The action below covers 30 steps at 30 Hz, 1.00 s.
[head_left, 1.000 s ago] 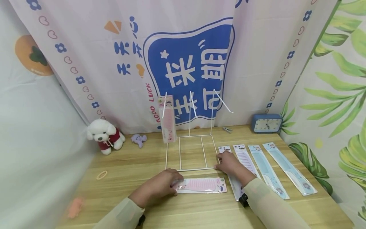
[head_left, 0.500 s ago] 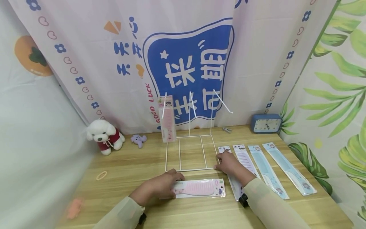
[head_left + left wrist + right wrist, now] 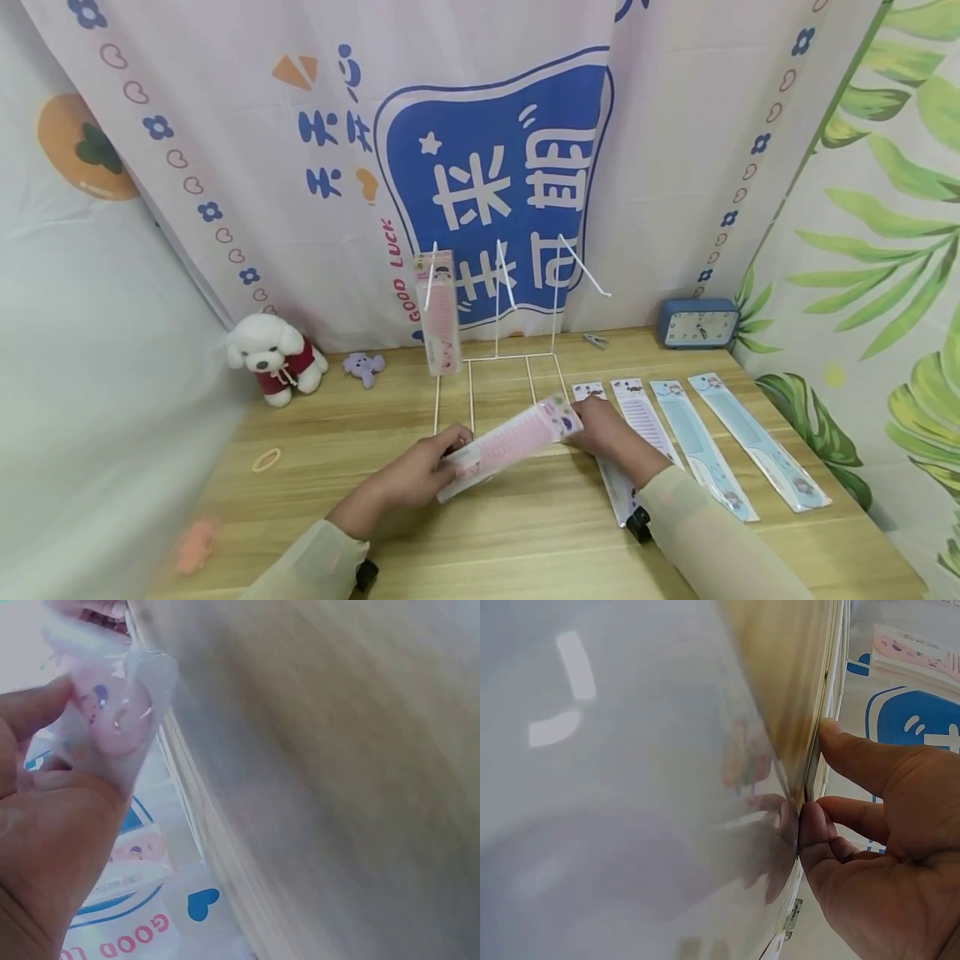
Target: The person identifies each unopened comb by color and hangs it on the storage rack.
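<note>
The left hand (image 3: 417, 472) is pinching only the left end of the pink comb packet (image 3: 513, 445) between the hands, perhaps risking a twist; the right hand (image 3: 602, 425) is gripping the white rack (image 3: 510, 357).

"Where's the rack (image 3: 517, 357)?"
"On the table (image 3: 525, 550), before the curtain (image 3: 675, 167), one comb (image 3: 444, 333) hanging on its left hook (image 3: 431, 280)."
"And to its right?"
"Four more combs (image 3: 705, 450) side by side, the clock (image 3: 699, 325) behind them, a clip (image 3: 596, 341) between clock and rack."
"Left?"
"The toy dog (image 3: 270, 354) at the back, a small toy (image 3: 363, 367) beside it, a band (image 3: 256, 464) in front."
"At the rack's front?"
"Another comb (image 3: 510, 446), in the left hand (image 3: 412, 473)."
</note>
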Motion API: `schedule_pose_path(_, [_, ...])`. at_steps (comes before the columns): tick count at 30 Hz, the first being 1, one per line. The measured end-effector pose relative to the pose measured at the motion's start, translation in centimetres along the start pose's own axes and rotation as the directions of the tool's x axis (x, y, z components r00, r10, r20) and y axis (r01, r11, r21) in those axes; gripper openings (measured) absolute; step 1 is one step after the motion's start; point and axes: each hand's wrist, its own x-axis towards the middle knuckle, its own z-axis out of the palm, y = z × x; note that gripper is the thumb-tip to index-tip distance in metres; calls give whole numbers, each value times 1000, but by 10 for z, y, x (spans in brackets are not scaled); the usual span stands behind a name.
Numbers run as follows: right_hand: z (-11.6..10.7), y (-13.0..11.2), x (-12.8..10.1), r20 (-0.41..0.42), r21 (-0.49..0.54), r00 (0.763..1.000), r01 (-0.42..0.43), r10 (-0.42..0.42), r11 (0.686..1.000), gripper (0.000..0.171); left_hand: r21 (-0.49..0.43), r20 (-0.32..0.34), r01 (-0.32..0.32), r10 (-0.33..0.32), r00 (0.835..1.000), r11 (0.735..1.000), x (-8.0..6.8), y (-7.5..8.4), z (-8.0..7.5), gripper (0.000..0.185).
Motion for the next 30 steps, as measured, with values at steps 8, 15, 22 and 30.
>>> schedule_pose_path(8, [3, 0, 0, 37, 7, 997, -60, 60, 998, 36, -206, -151, 27, -59, 987, 978, -2, 0, -1, 25])
schedule_pose_path(15, [1, -3, 0, 48, 7, 996, -81, 80, 997, 26, -310, -269, -29, -58, 961, 950, -3, 1, -7, 29])
schedule_pose_path(22, [0, -4, -1, 51, 1, 994, -92, 92, 996, 22, -403, -350, -29, -125, 928, 915, -3, 4, -14, 37])
schedule_pose_path(30, [1, -4, -1, 44, -9, 996, -74, 75, 997, 28, -452, -404, -48, -156, 901, 891, -3, 4, -16, 37])
